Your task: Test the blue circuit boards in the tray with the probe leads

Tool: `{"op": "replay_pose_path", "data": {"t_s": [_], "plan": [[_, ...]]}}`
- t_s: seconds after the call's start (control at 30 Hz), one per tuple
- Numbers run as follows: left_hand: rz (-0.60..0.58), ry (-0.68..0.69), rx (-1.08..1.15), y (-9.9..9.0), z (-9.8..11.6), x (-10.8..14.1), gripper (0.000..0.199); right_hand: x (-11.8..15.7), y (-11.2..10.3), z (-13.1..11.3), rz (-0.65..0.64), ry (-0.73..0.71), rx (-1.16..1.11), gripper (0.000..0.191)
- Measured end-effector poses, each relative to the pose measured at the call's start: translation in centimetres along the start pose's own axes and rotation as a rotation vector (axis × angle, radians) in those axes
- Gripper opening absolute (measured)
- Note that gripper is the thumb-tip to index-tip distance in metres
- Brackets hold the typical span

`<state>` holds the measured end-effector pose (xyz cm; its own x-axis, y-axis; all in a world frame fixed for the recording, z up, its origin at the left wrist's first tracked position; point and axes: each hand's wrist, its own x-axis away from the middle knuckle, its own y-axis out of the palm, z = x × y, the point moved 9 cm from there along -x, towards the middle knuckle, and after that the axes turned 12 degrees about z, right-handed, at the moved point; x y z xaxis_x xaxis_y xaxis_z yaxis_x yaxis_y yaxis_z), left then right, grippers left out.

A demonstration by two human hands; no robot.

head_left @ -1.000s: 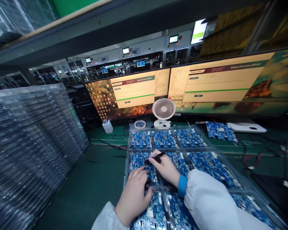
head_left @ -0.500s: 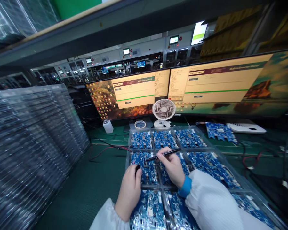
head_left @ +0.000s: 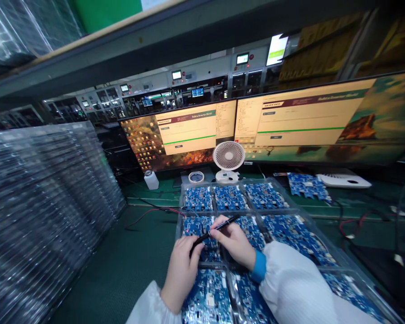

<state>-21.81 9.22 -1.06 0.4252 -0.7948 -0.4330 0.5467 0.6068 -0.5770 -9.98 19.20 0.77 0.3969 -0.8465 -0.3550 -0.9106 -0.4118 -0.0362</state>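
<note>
My right hand (head_left: pixel 236 243) is closed on a slim black marker pen (head_left: pixel 230 221), which slants down to the left. My left hand (head_left: pixel 181 267) is closed at the pen's lower end, around a short black pen cap (head_left: pixel 194 245). Pen and cap meet in one line there; whether the cap is fully seated I cannot tell. Both hands are over a clear plastic tray (head_left: pixel 299 210) with blue circuit boards in its compartments. Just beneath the pen lies one such circuit board (head_left: pixel 211 254), partly hidden by my fingers.
Two monitors (head_left: pixel 185 130) stand behind the tray, with a small white fan (head_left: pixel 228 156), a tape roll (head_left: pixel 196 177) and a white bottle (head_left: pixel 151 180) before them. Stacked clear trays (head_left: pixel 47 216) rise at left. Another circuit board (head_left: pixel 308 186) and loose cables (head_left: pixel 354 222) lie at right.
My right hand has moved left and slightly down with the pen, bringing its lower end to the cap in my left hand. My left hand has stayed nearly in place.
</note>
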Motion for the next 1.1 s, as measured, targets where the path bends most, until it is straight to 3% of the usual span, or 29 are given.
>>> {"op": "replay_pose_path", "data": {"t_s": [0.13,0.23,0.4,0.53,0.7,0.9,1.1], "plan": [[-0.069,0.071,0.070,0.1,1.3,0.2,0.027,0.9,0.9,-1.2,-0.090,-0.050,0.056,0.030],[-0.080,0.052,0.114,-0.2,1.7,0.3,0.029,0.9,-0.1,-3.1,-0.107,-0.111,0.121,0.025],[0.175,-0.167,0.187,-2.3,-0.8,-0.4,0.038,-0.3,-6.0,-4.9,0.055,-0.179,0.286,0.025],[0.199,-0.168,0.169,-2.2,-2.2,-1.4,0.031,0.2,-9.6,-2.5,0.126,-0.169,0.453,0.031],[0.120,-0.190,-0.075,-1.5,-3.9,-4.9,0.029,1.6,-9.1,1.2,-0.017,-0.165,0.663,0.030],[0.042,-0.185,-0.281,0.4,-4.4,-9.4,0.030,1.9,-8.0,1.8,-0.124,-0.170,0.820,0.038],[0.013,-0.201,-0.465,1.4,-4.2,-10.3,0.020,2.0,-8.0,2.4,-0.151,-0.173,0.875,0.039]]}}
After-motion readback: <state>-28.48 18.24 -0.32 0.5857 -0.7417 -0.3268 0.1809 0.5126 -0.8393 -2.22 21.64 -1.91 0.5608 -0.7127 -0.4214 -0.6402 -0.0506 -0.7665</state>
